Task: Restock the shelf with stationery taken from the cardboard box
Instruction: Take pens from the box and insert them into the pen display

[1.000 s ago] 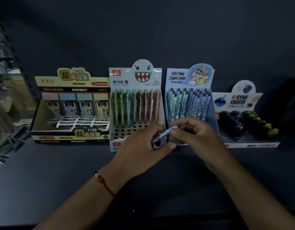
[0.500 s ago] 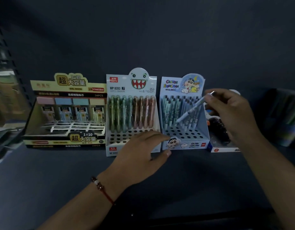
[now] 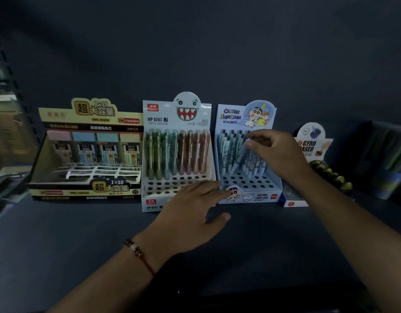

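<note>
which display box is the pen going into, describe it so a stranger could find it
Four display boxes line the dark shelf. It is the pale blue box, third from the left, under the right hand. Only it carries the Crayon Shinchan cartoon boy; its left neighbour shows a toothy monster.

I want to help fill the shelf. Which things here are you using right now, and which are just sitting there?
In use:
- pencil, pinched by the right hand
- Crayon Shinchan box, where it is going
- left hand, flat by that box's front

Just sitting there:
- monster-face pencil box
- lead refill box
- gyro eraser box
</note>
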Tool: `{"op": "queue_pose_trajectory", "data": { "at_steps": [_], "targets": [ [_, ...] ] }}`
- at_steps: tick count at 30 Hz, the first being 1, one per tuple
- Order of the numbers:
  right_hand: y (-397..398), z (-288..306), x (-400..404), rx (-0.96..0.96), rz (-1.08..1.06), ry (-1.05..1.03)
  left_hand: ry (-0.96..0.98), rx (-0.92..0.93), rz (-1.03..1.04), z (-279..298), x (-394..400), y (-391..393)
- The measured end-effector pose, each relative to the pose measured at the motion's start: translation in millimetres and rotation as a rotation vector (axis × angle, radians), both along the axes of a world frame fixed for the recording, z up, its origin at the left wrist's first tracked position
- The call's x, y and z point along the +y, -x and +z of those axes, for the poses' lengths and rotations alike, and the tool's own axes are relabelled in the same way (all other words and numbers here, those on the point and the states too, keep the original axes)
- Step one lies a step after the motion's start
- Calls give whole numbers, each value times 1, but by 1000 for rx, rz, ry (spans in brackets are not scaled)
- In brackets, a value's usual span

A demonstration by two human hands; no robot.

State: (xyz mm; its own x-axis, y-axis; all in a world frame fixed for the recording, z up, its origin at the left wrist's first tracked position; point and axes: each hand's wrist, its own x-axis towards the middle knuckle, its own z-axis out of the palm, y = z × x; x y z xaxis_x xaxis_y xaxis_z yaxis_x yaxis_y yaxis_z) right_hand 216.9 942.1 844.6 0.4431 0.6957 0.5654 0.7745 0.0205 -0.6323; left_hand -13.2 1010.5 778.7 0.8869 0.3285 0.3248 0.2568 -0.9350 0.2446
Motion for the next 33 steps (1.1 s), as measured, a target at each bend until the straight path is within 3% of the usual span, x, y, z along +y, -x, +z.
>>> {"op": "queue_pose_trajectory", "data": {
  "at_steps": [15,27,33],
  "targets": [
    [-4,21,32,-262,-66,369,58,1,1,-1,2,-1],
    [-8,23,44,-351,-112,446,81,4,12,-3,3,0],
    [-2,8,34,-310,-112,271,69,0,12,-4,2,0]
  ]
}}
